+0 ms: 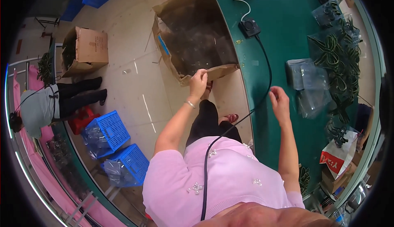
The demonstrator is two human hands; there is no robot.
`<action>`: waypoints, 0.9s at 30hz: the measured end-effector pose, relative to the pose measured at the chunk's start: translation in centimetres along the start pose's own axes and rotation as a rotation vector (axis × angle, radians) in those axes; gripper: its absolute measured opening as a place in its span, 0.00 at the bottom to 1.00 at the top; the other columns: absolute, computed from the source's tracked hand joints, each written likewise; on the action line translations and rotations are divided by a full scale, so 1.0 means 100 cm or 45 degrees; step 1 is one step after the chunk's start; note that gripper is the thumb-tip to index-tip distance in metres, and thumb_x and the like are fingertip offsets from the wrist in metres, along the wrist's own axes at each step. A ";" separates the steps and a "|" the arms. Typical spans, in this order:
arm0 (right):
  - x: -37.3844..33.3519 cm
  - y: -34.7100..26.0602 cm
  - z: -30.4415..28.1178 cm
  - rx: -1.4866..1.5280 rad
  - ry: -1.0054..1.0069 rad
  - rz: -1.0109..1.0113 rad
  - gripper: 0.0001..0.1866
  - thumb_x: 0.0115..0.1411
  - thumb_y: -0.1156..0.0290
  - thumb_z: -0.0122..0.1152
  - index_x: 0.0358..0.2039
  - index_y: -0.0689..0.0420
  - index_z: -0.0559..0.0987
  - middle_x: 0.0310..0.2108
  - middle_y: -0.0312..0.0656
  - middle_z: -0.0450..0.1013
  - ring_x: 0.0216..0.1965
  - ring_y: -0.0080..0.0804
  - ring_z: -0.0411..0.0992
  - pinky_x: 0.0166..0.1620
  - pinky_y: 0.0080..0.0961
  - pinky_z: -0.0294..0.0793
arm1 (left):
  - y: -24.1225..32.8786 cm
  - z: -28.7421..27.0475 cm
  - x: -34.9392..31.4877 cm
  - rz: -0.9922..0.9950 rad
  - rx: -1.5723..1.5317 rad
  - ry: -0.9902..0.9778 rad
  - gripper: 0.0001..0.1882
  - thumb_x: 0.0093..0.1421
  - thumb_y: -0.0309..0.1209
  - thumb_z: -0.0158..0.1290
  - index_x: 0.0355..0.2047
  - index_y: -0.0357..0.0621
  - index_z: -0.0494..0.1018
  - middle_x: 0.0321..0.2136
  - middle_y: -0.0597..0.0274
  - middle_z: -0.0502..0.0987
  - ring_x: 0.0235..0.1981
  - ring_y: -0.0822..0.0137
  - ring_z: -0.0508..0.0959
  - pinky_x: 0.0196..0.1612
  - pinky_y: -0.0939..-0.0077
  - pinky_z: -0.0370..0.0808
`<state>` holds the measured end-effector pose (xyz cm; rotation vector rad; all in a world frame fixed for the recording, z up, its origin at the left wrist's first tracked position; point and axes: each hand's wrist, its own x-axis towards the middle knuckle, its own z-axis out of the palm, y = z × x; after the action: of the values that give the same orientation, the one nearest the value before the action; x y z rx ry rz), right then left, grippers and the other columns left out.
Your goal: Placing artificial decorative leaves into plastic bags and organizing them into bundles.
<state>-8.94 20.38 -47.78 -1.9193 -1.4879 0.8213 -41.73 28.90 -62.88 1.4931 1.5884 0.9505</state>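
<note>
seemingly early in the work — the left hand (198, 81) pinches the front rim of the big brown carton (193, 34) on the floor beside the green table (283, 26). the right hand (280, 102) hovers loosely spread over the table, near clear bags (305, 77) — none lifted yet.

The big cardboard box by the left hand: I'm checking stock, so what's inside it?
The box holds a dark, speckled mass, too blurred to identify. Its bottom is covered.
</note>
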 end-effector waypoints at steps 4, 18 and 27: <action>0.119 0.029 0.042 -0.131 0.277 -0.132 0.09 0.63 0.73 0.56 0.43 0.61 0.76 0.36 0.42 0.74 0.36 0.26 0.72 0.39 0.23 0.72 | -0.085 -0.016 0.022 -0.260 0.024 -0.068 0.07 0.60 0.28 0.52 0.38 0.39 0.75 0.29 0.52 0.80 0.32 0.60 0.81 0.36 0.68 0.77; 0.251 0.093 0.100 -0.103 0.728 0.105 0.11 0.65 0.67 0.55 0.44 0.60 0.75 0.49 0.41 0.71 0.46 0.28 0.69 0.50 0.23 0.68 | -0.301 0.120 0.160 -2.053 -1.414 0.249 0.24 0.61 0.39 0.54 0.49 0.31 0.64 0.45 0.39 0.69 0.41 0.43 0.76 0.47 0.50 0.77; 0.253 0.090 0.097 -0.228 0.731 0.143 0.10 0.65 0.67 0.56 0.42 0.59 0.75 0.51 0.38 0.68 0.43 0.24 0.67 0.45 0.18 0.67 | -0.293 0.177 0.195 -1.922 -1.566 1.108 0.15 0.61 0.55 0.51 0.39 0.64 0.72 0.20 0.73 0.68 0.21 0.70 0.70 0.25 0.74 0.69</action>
<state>-5.80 43.65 -63.98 -2.1432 -1.1339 0.1474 -39.85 47.48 -97.58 -1.0304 1.4780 1.1442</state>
